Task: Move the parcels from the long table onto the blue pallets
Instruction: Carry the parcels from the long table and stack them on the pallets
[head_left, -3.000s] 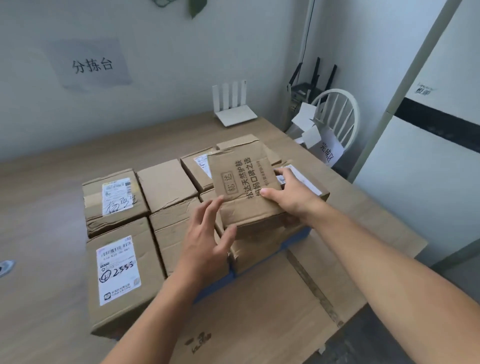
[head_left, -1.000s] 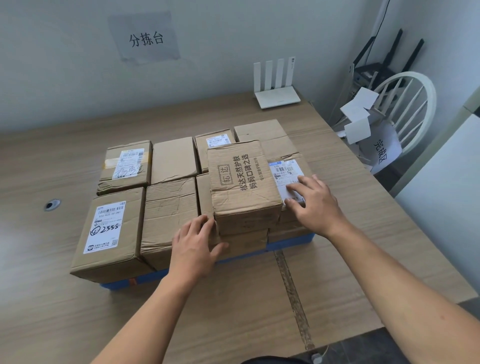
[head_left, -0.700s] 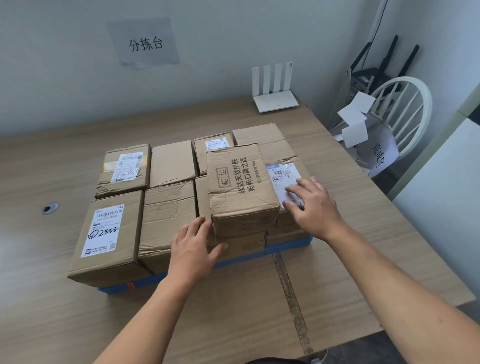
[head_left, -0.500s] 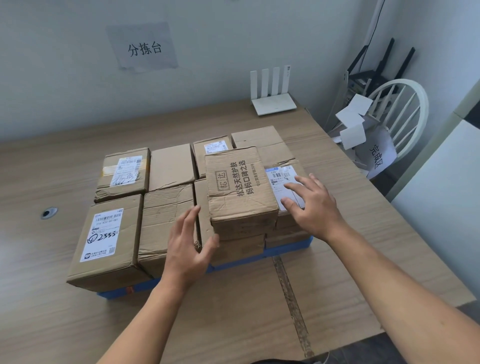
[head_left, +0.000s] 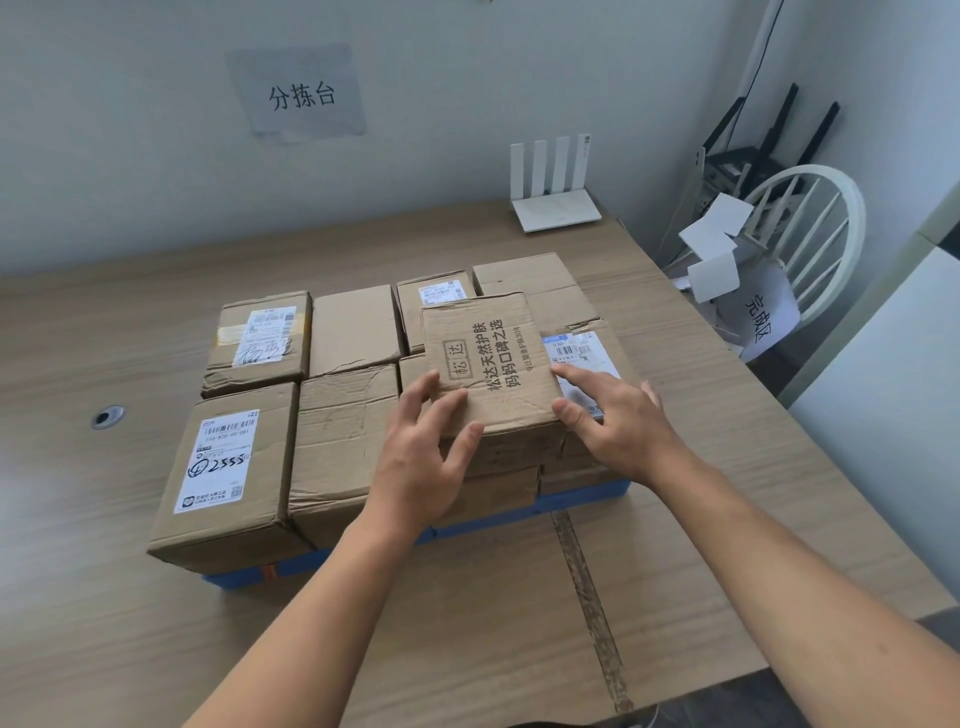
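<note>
The printed brown cardboard parcel lies atop the boxes at the flat blue pallet's near right corner, long axis pointing away. Left hand rests spread-fingered on its near-left corner; right hand, fingers straight, seemingly touches its right side.

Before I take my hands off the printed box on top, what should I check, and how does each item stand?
1. Printed box seated on the lower boxes: ok.
2. Left hand free to lift off: ok, fingers lie open on its near corner.
3. Right hand free: ok, open against its right side.
4. Blue pallet under the stack: ok, its edge shows in front.
5. Space for the next parcel: ok, the 2555-labelled box is bare on top.
6. Parcels left to fetch: cannot tell, none show off the pallet.
</note>
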